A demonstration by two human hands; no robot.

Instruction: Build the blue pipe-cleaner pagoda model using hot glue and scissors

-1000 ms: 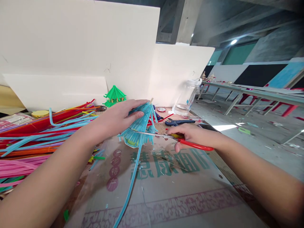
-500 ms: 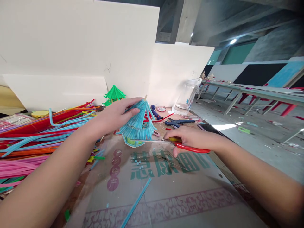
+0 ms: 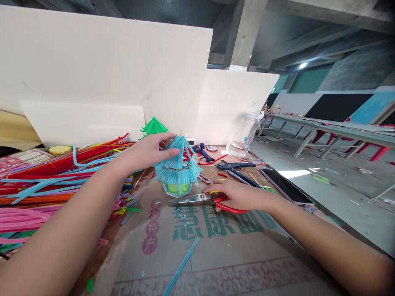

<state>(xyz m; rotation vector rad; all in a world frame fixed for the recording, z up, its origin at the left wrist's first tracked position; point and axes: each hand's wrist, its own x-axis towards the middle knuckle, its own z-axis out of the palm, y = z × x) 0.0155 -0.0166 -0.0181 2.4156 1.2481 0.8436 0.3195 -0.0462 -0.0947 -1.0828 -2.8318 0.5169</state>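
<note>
Holding, with the left hand (image 3: 154,152), the upper roof of a small light-blue hut made of fuzzy sticks (image 3: 177,164), with the thumb on the front and fingertips perhaps tucked behind, too hidden to be sure. Gripping, with the right hand (image 3: 237,195), a pair of metal scissors with red handles (image 3: 202,197), with blades pointing left, just in front of the hut's yellow-green foot.

Standing up straight past the blades, ahead and to the left of the right fingers; touching the left hand, so nearer to that one.

Resting by the far edge of a shiny grey sheet with green letters (image 3: 240,255). Strewn nearer on it: tiny blue bits (image 3: 185,224) and one loose light-blue stick (image 3: 182,266).

Heaped to the left: fuzzy sticks in many colours (image 3: 61,176). Spread to the right: dark-blue pliers (image 3: 236,165) and a flat black phone (image 3: 285,186). Propped behind: big white boards (image 3: 108,74). Set far off to the right: long grey tables (image 3: 333,132).
</note>
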